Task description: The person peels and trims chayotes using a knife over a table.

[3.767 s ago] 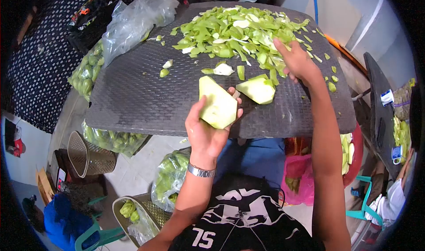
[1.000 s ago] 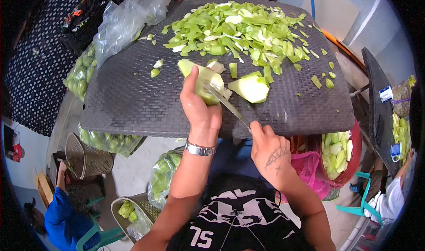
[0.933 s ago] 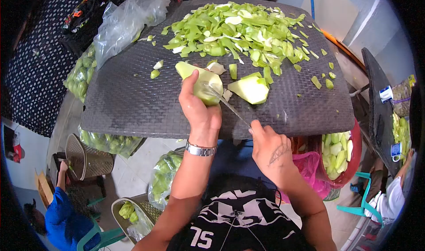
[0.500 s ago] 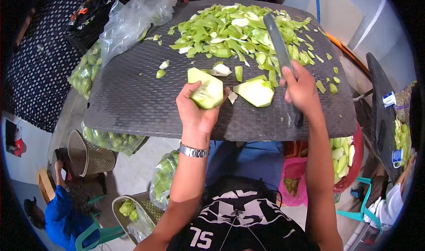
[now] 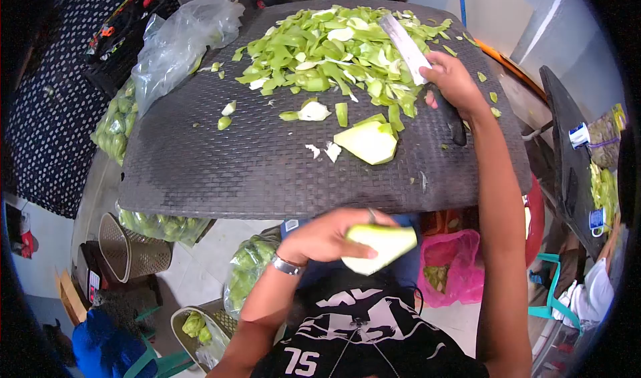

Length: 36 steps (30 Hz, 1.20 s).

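Observation:
My left hand is closed around a pale peeled chayote half, held below the table's near edge, in front of my body. Over the right side of the table, my right hand grips a knife by its dark handle, blade pointing up and left. Another cut chayote piece lies on the table below the blade. Small white scraps lie beside it. Behind is a wide heap of green peelings, partly under the knife blade.
The dark woven-pattern table fills the middle. A clear plastic bag rests at its back left. Below are bags of chayotes, a pink bag, a beige basket and a red tub. People sit at both sides.
My left hand has moved the chayote half from above the table down and right, past the near edge. My right hand has shifted slightly upward with the knife. The view has turned a little.

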{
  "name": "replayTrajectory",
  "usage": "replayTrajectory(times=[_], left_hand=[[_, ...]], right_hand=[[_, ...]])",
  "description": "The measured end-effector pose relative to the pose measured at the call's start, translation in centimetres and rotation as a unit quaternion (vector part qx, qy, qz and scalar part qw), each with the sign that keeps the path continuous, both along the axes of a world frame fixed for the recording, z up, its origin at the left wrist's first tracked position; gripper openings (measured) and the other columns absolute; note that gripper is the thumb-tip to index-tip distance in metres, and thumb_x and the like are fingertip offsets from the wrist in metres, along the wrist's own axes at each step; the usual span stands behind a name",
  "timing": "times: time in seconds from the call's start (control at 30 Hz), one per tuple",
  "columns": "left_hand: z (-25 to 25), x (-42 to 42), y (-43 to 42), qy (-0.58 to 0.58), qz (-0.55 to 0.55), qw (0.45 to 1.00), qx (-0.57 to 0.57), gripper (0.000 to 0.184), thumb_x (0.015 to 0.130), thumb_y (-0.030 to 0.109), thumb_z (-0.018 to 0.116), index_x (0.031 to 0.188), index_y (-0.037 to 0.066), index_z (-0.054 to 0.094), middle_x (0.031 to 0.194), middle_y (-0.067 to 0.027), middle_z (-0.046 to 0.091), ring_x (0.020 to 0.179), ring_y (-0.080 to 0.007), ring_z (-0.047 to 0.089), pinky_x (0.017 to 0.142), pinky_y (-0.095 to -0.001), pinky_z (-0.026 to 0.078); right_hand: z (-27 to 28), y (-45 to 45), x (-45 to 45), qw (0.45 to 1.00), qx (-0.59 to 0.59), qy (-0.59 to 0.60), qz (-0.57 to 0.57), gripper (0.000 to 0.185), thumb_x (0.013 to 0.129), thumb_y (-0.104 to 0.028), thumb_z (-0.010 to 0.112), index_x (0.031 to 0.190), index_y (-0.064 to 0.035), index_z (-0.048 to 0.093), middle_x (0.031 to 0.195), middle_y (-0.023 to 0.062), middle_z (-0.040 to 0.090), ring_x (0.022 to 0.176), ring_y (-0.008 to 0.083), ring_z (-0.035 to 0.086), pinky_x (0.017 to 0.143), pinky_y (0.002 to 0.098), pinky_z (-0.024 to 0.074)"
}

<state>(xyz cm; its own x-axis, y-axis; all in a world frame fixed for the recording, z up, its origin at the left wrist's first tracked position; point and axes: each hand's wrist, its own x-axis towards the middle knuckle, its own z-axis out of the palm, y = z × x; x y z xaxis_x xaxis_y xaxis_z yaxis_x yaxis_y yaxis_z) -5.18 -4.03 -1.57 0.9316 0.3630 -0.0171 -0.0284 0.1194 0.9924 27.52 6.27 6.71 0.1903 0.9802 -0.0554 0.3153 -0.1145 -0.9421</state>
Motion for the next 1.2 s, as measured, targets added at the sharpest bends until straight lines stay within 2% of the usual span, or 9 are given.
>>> replayTrajectory(times=[0.17,0.23,0.33,0.4,0.53,0.63,0.7,0.83,1.2], left_hand=[[-6.8,7.0,-2.3,0.091,-0.124,0.976,0.153,0.042,0.094,0.022,0.075,0.128,0.004,0.059,0.107,-0.0114,0.070,0.097,-0.0211,0.070,0.082,-0.0372,0.058],[-8.2,11.6,-3.8,0.165,-0.140,0.975,-0.049,0.041,0.097,0.025,0.071,0.125,0.004,0.051,0.094,-0.0125,0.069,0.067,-0.0183,0.070,0.044,-0.0285,0.051],[-11.1,19.6,-5.8,0.143,-0.177,0.972,-0.062,0.038,0.096,0.021,0.068,0.124,0.001,0.054,0.096,-0.0152,0.072,0.068,-0.0164,0.070,0.043,-0.0280,0.051],[-6.9,23.5,-7.0,0.097,-0.210,0.972,-0.050,0.068,0.098,0.025,0.067,0.157,0.005,0.039,0.139,-0.0138,0.063,0.110,-0.0224,0.068,0.075,-0.0374,0.061],[-11.7,28.5,-11.9,-0.092,-0.111,0.877,-0.459,0.067,0.095,0.032,0.070,0.149,0.000,0.047,0.128,-0.0158,0.070,0.112,-0.0238,0.070,0.096,-0.0389,0.055],[-10.6,27.1,-12.0,-0.132,-0.090,0.961,-0.227,0.062,0.095,0.033,0.072,0.144,0.001,0.052,0.130,-0.0221,0.069,0.112,-0.0266,0.071,0.096,-0.0382,0.054],[-9.4,22.4,-9.1,-0.070,-0.113,0.977,0.170,0.056,0.095,0.033,0.072,0.139,0.001,0.056,0.125,-0.0242,0.070,0.109,-0.0281,0.072,0.093,-0.0386,0.055],[-0.7,11.6,-3.7,0.045,-0.195,0.961,0.189,0.039,0.097,0.029,0.072,0.125,0.003,0.065,0.105,-0.0196,0.075,0.084,-0.0310,0.074,0.076,-0.0426,0.057],[3.8,2.8,3.4,0.347,0.343,0.823,0.291,0.048,0.096,0.045,0.071,0.095,-0.003,0.076,0.068,-0.0182,0.071,0.063,-0.0265,0.074,0.062,-0.0401,0.055]], right_hand=[[-1.9,-1.8,-0.2,0.999,-0.032,0.014,-0.015,0.031,0.101,-0.014,0.065,0.123,0.0076,0.058,0.095,0.0147,0.069,0.053,0.0164,0.062,0.045,0.0308,0.0504],[-2.6,-2.6,-1.1,0.999,-0.035,0.023,-0.013,0.031,0.100,-0.014,0.066,0.120,0.0083,0.059,0.096,0.0156,0.069,0.054,0.0167,0.063,0.044,0.0311,0.0501],[-2.9,-3.6,-2.2,0.998,-0.038,0.054,0.016,0.030,0.101,-0.014,0.065,0.121,0.0078,0.059,0.096,0.0160,0.069,0.054,0.0172,0.063,0.044,0.0316,0.0500],[-3.0,-3.8,-2.5,0.997,-0.030,0.066,0.016,0.029,0.101,-0.013,0.065,0.121,0.0076,0.060,0.095,0.0153,0.068,0.054,0.0171,0.063,0.045,0.0319,0.0500],[-1.8,-4.8,-2.6,0.997,-0.035,0.074,0.007,0.026,0.100,-0.014,0.068,0.118,0.0032,0.061,0.094,0.0104,0.068,0.055,0.0147,0.061,0.047,0.0298,0.0491],[-1.9,-5.2,-2.0,0.996,-0.026,0.087,0.007,0.024,0.098,-0.013,0.070,0.115,0.0014,0.061,0.095,0.0090,0.068,0.058,0.0138,0.062,0.049,0.0285,0.0495],[-2.8,-5.0,-1.1,0.995,-0.012,0.098,0.010,0.023,0.097,-0.012,0.071,0.113,0.0015,0.061,0.095,0.0095,0.069,0.061,0.0136,0.063,0.050,0.0282,0.0502],[-3.9,-4.1,-1.5,0.991,0.013,0.134,-0.015,0.020,0.095,-0.007,0.070,0.109,0.0005,0.057,0.085,0.0064,0.066,0.064,0.0115,0.063,0.052,0.0267,0.0499],[-4.4,-5.1,-8.3,0.987,-0.088,-0.134,-0.009,0.058,0.076,-0.033,0.094,0.105,-0.0014,0.055,0.076,0.0048,0.063,0.051,0.0115,0.056,0.043,0.0277,0.0454]])
